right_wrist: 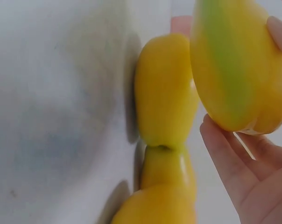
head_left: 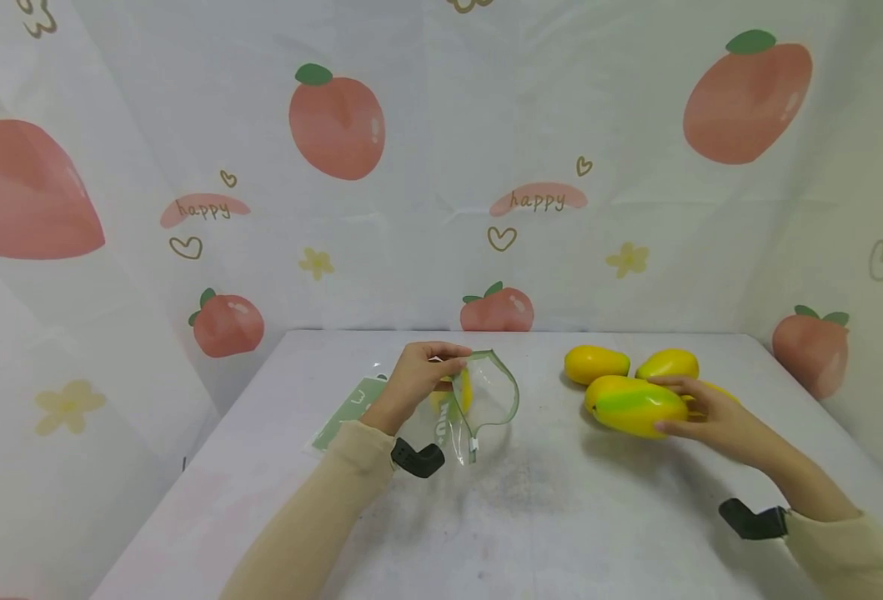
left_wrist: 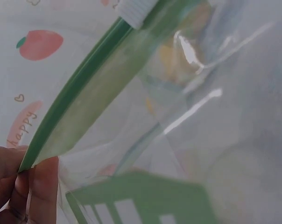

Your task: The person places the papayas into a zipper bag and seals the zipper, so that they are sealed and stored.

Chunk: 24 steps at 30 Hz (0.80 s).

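Observation:
A clear zip bag [head_left: 489, 396] with a green zip edge and a white slider hangs from my left hand [head_left: 414, 379], which pinches one end of its rim. The bag's mouth gapes toward the right, and something yellow shows through the plastic. My right hand [head_left: 699, 417] grips a yellow mango [head_left: 632, 406] with a green streak, fingers over the top and thumb below. That mango is lifted off the table, as its shadow lies apart beneath it. In the right wrist view other mangoes [right_wrist: 164, 88] stand in a row behind it.
A flat green-printed plastic bag [head_left: 347, 412] lies on the white table [head_left: 531, 517] behind the left forearm. Two more mangoes, one at the back [head_left: 596, 364] and another [head_left: 669, 364] beside it, sit near the right hand. A fruit-printed cloth [head_left: 426, 225] hangs behind.

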### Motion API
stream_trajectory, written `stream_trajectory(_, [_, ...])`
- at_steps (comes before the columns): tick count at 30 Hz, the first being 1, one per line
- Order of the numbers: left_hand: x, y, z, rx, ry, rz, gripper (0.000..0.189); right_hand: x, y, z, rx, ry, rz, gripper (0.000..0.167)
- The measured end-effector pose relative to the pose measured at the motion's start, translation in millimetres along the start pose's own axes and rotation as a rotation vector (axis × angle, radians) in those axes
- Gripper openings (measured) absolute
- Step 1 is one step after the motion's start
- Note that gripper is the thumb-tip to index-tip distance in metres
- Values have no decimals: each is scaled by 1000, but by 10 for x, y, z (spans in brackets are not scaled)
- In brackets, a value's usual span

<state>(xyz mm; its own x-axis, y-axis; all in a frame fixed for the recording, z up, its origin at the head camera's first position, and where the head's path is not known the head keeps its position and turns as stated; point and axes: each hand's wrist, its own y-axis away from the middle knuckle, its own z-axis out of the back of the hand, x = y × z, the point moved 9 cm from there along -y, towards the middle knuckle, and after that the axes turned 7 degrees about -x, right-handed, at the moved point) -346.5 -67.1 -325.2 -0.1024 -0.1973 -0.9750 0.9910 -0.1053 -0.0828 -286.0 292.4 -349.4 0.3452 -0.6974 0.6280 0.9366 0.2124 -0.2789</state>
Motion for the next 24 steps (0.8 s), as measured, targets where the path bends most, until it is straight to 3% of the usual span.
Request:
stream_trajectory(13, [-7,-4,-3,10,-1,-1,27,205,-67,-12,-50,-12,-22,60])
stream_trajectory(24, [-17,10,-4,15,14,-1,27,442,-158,-89,-98,-116,16,59])
